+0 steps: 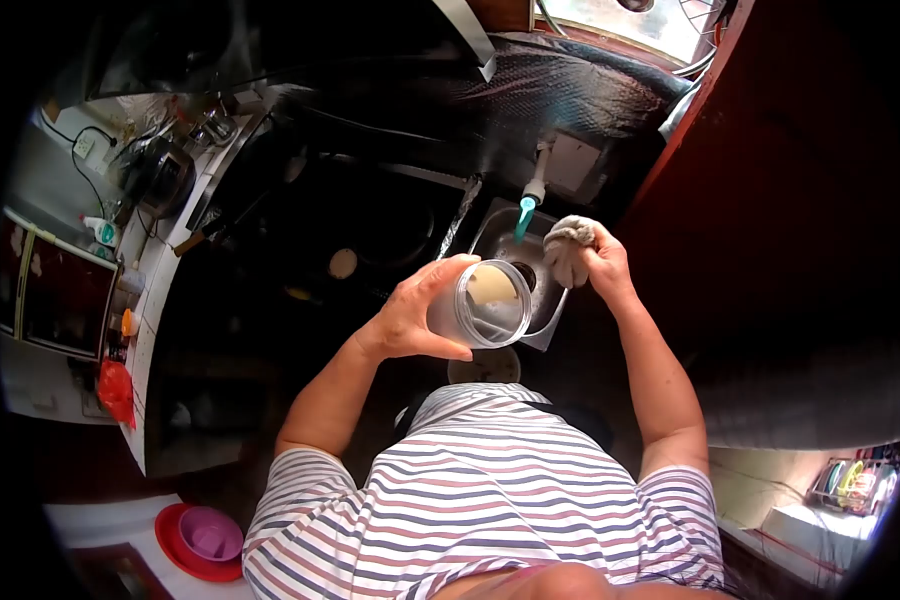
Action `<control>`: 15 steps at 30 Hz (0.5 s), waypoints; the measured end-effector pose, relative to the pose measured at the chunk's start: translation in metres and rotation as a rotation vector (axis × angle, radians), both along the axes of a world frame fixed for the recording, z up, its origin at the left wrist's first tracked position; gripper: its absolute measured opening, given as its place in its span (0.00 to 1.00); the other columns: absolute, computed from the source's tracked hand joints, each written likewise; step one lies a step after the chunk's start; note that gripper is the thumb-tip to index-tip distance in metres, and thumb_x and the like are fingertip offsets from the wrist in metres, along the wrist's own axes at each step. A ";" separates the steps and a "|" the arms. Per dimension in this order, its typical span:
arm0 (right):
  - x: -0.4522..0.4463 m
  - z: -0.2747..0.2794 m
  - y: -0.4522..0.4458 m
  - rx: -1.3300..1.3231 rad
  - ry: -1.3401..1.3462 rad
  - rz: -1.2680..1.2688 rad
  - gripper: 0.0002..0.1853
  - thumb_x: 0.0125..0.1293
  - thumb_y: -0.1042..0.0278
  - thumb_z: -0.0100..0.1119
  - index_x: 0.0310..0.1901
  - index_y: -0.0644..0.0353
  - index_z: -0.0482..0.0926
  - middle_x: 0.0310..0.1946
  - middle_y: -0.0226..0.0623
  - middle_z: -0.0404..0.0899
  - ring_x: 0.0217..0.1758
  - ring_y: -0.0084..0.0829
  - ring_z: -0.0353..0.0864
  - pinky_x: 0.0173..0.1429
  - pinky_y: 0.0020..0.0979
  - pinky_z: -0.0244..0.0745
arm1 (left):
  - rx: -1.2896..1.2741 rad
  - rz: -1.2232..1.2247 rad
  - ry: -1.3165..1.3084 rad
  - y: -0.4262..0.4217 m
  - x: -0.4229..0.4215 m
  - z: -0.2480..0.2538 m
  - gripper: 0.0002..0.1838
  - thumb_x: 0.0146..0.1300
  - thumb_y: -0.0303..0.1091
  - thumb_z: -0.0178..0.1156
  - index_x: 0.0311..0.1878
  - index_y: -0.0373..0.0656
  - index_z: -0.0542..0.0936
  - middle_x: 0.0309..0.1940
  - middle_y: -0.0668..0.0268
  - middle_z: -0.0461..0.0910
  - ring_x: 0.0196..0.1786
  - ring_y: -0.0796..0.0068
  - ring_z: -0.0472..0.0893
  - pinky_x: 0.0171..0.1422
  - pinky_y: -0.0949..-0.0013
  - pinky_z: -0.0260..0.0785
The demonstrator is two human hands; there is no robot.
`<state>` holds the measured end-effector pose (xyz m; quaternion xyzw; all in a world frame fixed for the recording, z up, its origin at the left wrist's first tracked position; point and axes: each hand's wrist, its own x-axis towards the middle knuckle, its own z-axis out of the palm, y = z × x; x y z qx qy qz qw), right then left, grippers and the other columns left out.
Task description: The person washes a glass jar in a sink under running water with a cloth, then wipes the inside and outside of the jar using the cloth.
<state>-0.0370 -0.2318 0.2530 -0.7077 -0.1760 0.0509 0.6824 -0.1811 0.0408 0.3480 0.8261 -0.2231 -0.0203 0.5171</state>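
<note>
My left hand (410,315) is wrapped round a clear, wide-mouthed jar (450,310), tilted so its open mouth faces right and up toward me. Something pale shows through or inside it; I cannot tell which. In my right hand (610,265) a bunched greyish cloth (569,250) is gripped, held above the right side of the metal sink (542,335). Between the two hands lies the sink basin with its dark drain, partly hidden by the jar. Over the basin's far end hangs a white tap (534,187) with a teal spout piece (524,215).
Left of the sink is a dark stove area with a round pale object (343,263). A white-edged counter (170,290) at the left carries appliances, bottles and a red bag (116,392). Purple and red basins (210,535) stand at lower left. A reddish-brown panel (760,200) rises at right.
</note>
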 end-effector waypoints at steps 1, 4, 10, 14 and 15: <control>0.003 0.002 -0.001 0.151 0.124 0.077 0.17 0.59 0.79 0.50 0.51 0.60 0.76 0.40 0.29 0.80 0.42 0.20 0.77 0.47 0.22 0.72 | 0.111 0.044 -0.149 0.000 -0.002 0.004 0.54 0.31 0.42 0.80 0.65 0.40 0.64 0.57 0.59 0.71 0.59 0.64 0.72 0.63 0.61 0.63; 0.014 -0.007 -0.011 0.219 0.462 0.009 0.17 0.60 0.75 0.52 0.52 0.57 0.75 0.41 0.29 0.79 0.42 0.24 0.79 0.43 0.27 0.75 | 0.217 0.076 -0.275 -0.002 -0.005 0.009 0.53 0.31 0.46 0.79 0.65 0.41 0.65 0.58 0.55 0.71 0.60 0.57 0.72 0.64 0.59 0.64; 0.014 0.021 -0.026 0.735 0.436 0.067 0.17 0.69 0.71 0.47 0.58 0.60 0.67 0.51 0.38 0.75 0.54 0.33 0.75 0.60 0.35 0.70 | 0.329 0.169 -0.323 0.000 -0.001 0.000 0.51 0.32 0.47 0.77 0.64 0.43 0.66 0.58 0.54 0.70 0.60 0.53 0.71 0.63 0.57 0.65; -0.015 0.062 -0.020 0.712 0.455 0.262 0.20 0.69 0.67 0.49 0.60 0.62 0.66 0.52 0.40 0.75 0.54 0.33 0.76 0.62 0.35 0.69 | 0.413 0.221 -0.312 -0.008 0.006 -0.005 0.49 0.32 0.47 0.76 0.62 0.44 0.67 0.58 0.53 0.71 0.59 0.53 0.72 0.61 0.56 0.66; -0.022 0.068 -0.015 0.697 0.438 0.315 0.20 0.69 0.66 0.50 0.60 0.62 0.66 0.52 0.40 0.75 0.54 0.33 0.76 0.62 0.35 0.69 | 0.437 0.225 -0.327 -0.011 0.009 -0.005 0.49 0.32 0.47 0.76 0.62 0.44 0.68 0.57 0.53 0.71 0.58 0.53 0.72 0.61 0.56 0.67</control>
